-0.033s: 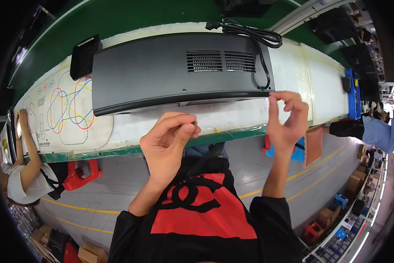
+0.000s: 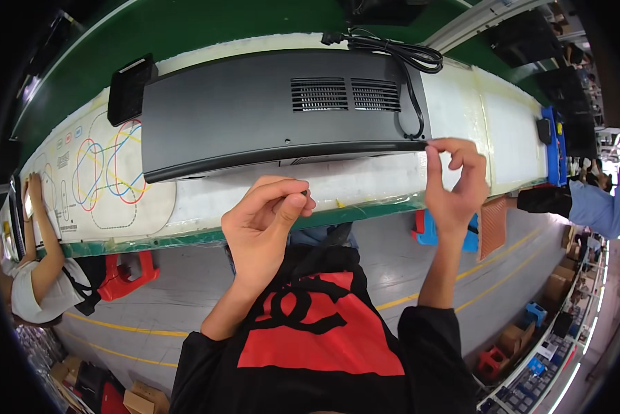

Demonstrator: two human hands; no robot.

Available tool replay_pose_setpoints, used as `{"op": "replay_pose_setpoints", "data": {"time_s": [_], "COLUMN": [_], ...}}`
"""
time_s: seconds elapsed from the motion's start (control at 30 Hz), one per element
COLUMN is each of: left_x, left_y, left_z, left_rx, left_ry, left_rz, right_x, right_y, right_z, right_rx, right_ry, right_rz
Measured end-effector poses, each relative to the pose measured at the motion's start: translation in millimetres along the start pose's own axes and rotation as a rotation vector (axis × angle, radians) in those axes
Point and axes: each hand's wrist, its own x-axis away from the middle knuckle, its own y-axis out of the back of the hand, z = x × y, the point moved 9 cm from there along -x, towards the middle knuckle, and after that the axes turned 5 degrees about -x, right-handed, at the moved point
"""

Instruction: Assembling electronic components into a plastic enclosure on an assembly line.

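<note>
A long dark grey housing [image 2: 217,110] with two slotted vents and a rounded black front edge lies across the workbench in front of me. At its right front corner, my right hand [image 2: 456,176] pinches with thumb and index finger; whatever sits between those fingertips is too small to make out. My left hand [image 2: 265,217] is held in front of the housing, apart from it, with thumb and index finger closed on a small dark piece [image 2: 304,193]. A coiled black power cord [image 2: 420,58] lies behind the housing, and a cable runs down to its right end.
A black tray [image 2: 130,93] stands at the housing's left end. Farther left is a mat with coloured loops [image 2: 103,179], near another person's arm [image 2: 44,214]. A blue bin [image 2: 553,148] sits at the bench's right end. A red stool [image 2: 132,272] is on the floor.
In the picture, my right hand has shifted slightly right and the housing slightly left. My left hand is nearly still, its pinch unchanged.
</note>
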Motion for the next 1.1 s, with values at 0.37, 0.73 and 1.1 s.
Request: {"op": "replay_pose_setpoints", "data": {"time_s": [0.37,0.73,1.1], "left_x": [3.7,1.0,0.0], "left_y": [13.8,31.0,19.7], "left_z": [13.2,21.8,19.5], "left_rx": [-0.021,0.024,0.212], "left_ry": [0.055,0.145,0.182], "left_rz": [0.001,-0.027,0.086], "right_x": [-35.0,-4.9,-4.6], "right_y": [-20.4,-21.6,-12.7], "right_z": [19.7,27.9,23.4], "right_rx": [0.279,0.381,0.354], "right_ry": [0.197,0.321,0.248], "right_rz": [0.368,0.286,0.213]}}
